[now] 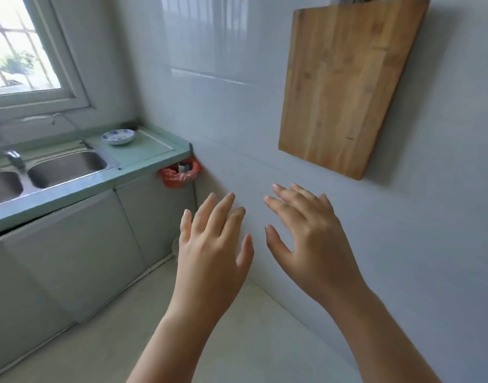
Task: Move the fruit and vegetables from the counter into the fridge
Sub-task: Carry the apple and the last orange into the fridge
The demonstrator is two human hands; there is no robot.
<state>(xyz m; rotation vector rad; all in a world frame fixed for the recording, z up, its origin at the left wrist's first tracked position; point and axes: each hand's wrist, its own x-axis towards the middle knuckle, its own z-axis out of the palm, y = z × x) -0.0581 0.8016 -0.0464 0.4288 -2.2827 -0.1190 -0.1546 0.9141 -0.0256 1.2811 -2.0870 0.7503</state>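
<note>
Both hands empty: left hand (212,244) and right hand (309,230) raised, fingers spread, facing the tiled wall right of the counter (143,150). No fruit, vegetables or fridge in view. Likely between trips; next calls for finding produce. On the counter: only a dish (118,136); sink (63,167) left, cutting board (347,87) hanging right.

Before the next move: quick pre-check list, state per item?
1. Left hand free: ok, open, holding nothing.
2. Right hand free: ok, open, holding nothing.
3. Fruit or vegetables in view: not ok, none visible; the counter shows only a small bowl.
4. Fridge in view: not ok, not in frame.
5. Fridge door state: cannot tell.
6. Path ahead: not ok, the hands face a tiled wall with a hanging cutting board; a turn is probably needed.
</note>
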